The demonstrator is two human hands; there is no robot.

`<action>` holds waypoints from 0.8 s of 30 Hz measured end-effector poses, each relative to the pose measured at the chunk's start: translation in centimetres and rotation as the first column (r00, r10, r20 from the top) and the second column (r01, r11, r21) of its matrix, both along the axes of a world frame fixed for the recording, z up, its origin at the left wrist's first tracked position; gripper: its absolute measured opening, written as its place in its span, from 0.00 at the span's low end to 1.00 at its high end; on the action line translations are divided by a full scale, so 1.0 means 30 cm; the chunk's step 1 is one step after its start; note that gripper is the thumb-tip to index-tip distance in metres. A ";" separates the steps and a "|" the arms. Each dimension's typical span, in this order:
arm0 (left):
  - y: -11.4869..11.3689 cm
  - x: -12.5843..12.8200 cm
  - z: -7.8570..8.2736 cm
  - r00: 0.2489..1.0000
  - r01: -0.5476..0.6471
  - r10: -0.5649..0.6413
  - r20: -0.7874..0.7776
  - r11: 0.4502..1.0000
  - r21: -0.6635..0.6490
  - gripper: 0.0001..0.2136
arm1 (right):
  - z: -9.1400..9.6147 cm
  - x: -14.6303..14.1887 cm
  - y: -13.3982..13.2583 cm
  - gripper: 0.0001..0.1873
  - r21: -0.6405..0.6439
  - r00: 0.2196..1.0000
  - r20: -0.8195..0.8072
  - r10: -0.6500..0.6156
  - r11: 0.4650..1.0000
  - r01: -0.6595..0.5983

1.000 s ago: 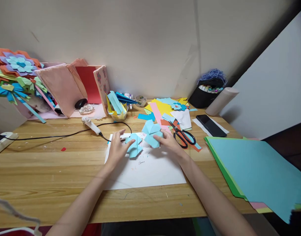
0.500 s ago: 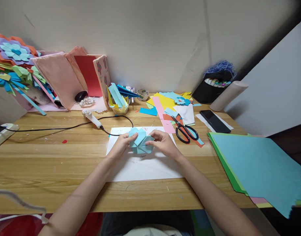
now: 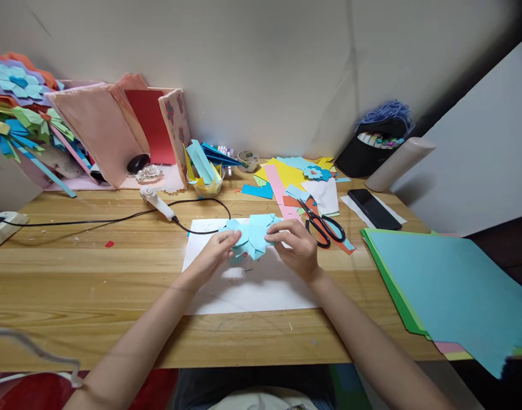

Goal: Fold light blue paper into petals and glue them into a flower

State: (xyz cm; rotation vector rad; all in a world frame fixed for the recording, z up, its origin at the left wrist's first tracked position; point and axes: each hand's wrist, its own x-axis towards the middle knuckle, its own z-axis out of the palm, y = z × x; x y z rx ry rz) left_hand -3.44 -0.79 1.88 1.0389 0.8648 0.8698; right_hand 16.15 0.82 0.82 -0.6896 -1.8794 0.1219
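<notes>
A light-blue folded paper flower with pointed, overlapping petals is held between my two hands, over a white sheet of paper on the desk. My left hand pinches its left side, thumb on top. On the right edge, the thumb and fingers of my right hand close around a petal. Fingertips beneath the flower are hidden. Right of the sheet lie black-handled scissors on paper scraps.
A white glue gun with a black cord lies left of the sheet. Behind are a cup of folded paper and a pink holder. A phone, a black marker case and stacked coloured sheets occupy the right.
The flower has been turned and opened out, now looking wider with its points showing. My right hand has shifted its hold and moved slightly right. The view has tilted a little.
</notes>
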 end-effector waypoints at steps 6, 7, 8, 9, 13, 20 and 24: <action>0.013 0.002 -0.016 0.982 -0.118 0.130 -0.137 0.989 0.088 0.14 | 0.002 -0.021 -0.003 0.15 -0.177 0.998 0.047 0.036 0.984 -0.027; 0.017 -0.002 -0.016 0.972 -0.143 0.162 -0.172 0.983 0.116 0.14 | 0.007 -0.022 -0.002 0.15 -0.255 1.000 -0.002 0.018 0.967 -0.018; 0.021 -0.006 -0.016 0.961 -0.156 0.184 -0.206 0.977 0.145 0.15 | 0.011 -0.023 0.001 0.14 -0.350 0.998 -0.061 -0.003 0.936 -0.019; 0.023 -0.008 -0.016 0.952 -0.156 0.195 -0.236 0.973 0.172 0.16 | 0.013 -0.023 0.004 0.14 -0.458 0.993 -0.119 -0.016 0.888 -0.041; 0.022 -0.008 -0.027 0.897 -0.142 0.259 -0.357 0.936 0.322 0.17 | -0.004 -0.030 0.022 0.14 -0.787 0.954 -0.293 0.058 0.552 -0.275; 0.008 0.008 -0.037 0.667 -0.174 0.603 -0.438 0.698 0.695 0.10 | -0.030 -0.072 -0.002 0.07 -0.807 0.948 -0.310 -0.070 0.546 -0.223; -0.001 0.007 -0.017 0.591 -0.104 0.706 -0.389 0.545 0.832 0.07 | -0.028 -0.085 -0.021 0.06 -0.798 0.953 -0.282 -0.110 0.578 -0.170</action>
